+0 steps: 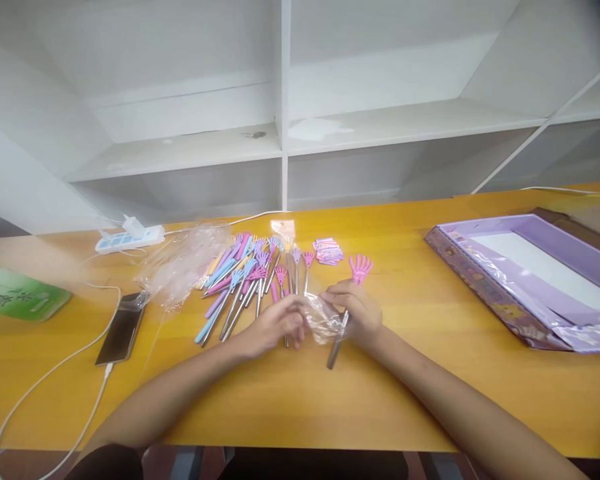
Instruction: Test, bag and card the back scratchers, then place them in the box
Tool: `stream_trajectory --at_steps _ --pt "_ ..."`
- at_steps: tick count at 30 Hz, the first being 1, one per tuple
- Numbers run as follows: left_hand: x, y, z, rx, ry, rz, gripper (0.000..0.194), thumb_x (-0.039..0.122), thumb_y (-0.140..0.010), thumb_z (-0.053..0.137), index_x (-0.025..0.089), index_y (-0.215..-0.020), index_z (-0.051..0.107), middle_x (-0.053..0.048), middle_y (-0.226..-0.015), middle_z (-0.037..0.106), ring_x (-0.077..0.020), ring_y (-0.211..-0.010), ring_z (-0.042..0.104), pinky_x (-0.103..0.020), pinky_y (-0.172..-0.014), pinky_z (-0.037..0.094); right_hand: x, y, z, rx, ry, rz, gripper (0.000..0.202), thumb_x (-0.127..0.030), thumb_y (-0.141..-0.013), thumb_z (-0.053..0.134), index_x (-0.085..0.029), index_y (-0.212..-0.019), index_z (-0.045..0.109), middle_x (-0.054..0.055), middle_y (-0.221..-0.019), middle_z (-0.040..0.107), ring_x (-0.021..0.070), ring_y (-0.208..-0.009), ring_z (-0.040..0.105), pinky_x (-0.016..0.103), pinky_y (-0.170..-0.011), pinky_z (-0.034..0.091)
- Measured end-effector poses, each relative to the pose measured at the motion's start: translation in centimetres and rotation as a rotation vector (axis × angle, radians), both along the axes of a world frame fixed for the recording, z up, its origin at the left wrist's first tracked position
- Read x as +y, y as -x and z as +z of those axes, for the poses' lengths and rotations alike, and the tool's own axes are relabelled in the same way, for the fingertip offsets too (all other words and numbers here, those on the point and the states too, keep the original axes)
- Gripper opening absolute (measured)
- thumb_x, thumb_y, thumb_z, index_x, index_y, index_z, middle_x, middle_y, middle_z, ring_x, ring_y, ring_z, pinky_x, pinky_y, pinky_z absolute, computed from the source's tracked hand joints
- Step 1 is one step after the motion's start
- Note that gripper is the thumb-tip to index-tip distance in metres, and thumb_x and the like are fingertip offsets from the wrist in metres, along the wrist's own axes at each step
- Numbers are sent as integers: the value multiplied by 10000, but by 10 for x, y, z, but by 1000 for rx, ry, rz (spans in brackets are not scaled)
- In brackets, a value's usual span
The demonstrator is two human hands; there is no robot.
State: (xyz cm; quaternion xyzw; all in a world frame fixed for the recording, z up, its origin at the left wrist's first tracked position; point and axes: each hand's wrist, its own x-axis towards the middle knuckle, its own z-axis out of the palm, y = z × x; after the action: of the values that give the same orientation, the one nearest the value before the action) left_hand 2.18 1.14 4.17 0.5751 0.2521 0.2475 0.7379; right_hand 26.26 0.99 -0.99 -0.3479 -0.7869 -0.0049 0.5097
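In the head view my right hand [357, 312] is closed round a back scratcher [361, 268] with a pink hand-shaped head and a metal rod, its lower end pointing toward me. My left hand [280, 325] pinches a clear plastic bag [323, 320], which lies between both hands beside the rod. Whether the rod is inside the bag I cannot tell. Just beyond my left hand lies a pile of back scratchers [240, 273] with pink, blue, purple and yellow heads. A small stack of printed cards [329, 251] sits behind my right hand.
Loose clear bags [187, 263] lie left of the pile. Further left are a phone [123, 330] on a white cable, a power strip [130, 239] and a green package [23, 295]. A purple open box [490, 283] stands at right. White shelves [285, 133] rise behind the table.
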Motion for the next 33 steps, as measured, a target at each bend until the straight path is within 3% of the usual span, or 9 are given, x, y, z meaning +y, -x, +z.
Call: stream_trajectory --at_steps 2,4,7,10,13,15,18,22,33 --pt "8 -1 -12 -26 97 21 640 712 -881 711 187 -1234 614 -60 -951 639 -157 -752 646 -295 -658 564 3 3 -2 -93 -135 -33 255 -119 -1000 628 -249 -1216 667 91 -982 762 224 -800 710 379 -702 533" --pt "12 -1 -16 24 118 37 573 620 -874 778 184 -1210 620 -65 -983 649 -156 -765 663 -299 -677 577 5 7 -3 -130 -200 -61 263 -100 -992 641 -237 -1213 677 80 -971 769 206 -776 695 353 -691 495" --pt "16 0 -20 100 96 83 601 433 -790 913 203 -1240 587 -80 -1089 675 -187 -878 705 -306 -744 595 8 10 -4 -148 -126 -70 248 -116 -1017 608 -232 -1223 684 78 -986 768 198 -805 701 342 -718 480" --pt "19 0 -29 84 78 172 705 378 -781 926 240 -1329 504 -92 -1170 669 -208 -983 710 -311 -790 610 10 9 -5 -172 -38 -27 261 -143 -1041 567 -232 -1258 682 89 -1037 760 205 -889 716 342 -772 499" --pt "22 0 -38 54 37 241 798 386 -838 881 332 -1445 366 -82 -1237 639 -177 -905 713 -307 -728 624 14 8 -6 -185 -19 1 242 -143 -1041 571 -222 -1245 674 91 -1044 749 205 -918 706 342 -799 509" --pt "23 0 -40 28 23 269 755 435 -905 809 389 -1472 312 -65 -1247 625 -149 -809 703 -317 -675 630 16 8 -7 -181 -24 3 218 -139 -1034 592 -215 -1224 668 88 -1029 743 202 -909 697 337 -793 504" --pt "25 2 -38 16 47 256 540 539 -997 654 361 -1440 401 -45 -1140 636 -143 -747 691 -332 -652 637 17 8 -9 -181 -32 -2 208 -139 -1031 598 -220 -1210 667 82 -1018 742 197 -883 693 333 -773 487" --pt "31 4 -35 56 48 183 414 545 -971 684 229 -1229 614 -68 -1083 643 -170 -810 699 -332 -692 644 17 8 -11 -215 -11 14 223 -131 -1037 572 -232 -1208 673 72 -1004 739 187 -839 683 327 -747 469" --pt "35 9 -47 33 32 161 495 453 -904 798 245 -1301 588 -84 -1233 647 -129 -712 702 -283 -651 563 21 7 -15 -212 32 38 173 -138 -1038 598 -223 -1163 682 76 -1004 741 193 -872 689 325 -747 465"
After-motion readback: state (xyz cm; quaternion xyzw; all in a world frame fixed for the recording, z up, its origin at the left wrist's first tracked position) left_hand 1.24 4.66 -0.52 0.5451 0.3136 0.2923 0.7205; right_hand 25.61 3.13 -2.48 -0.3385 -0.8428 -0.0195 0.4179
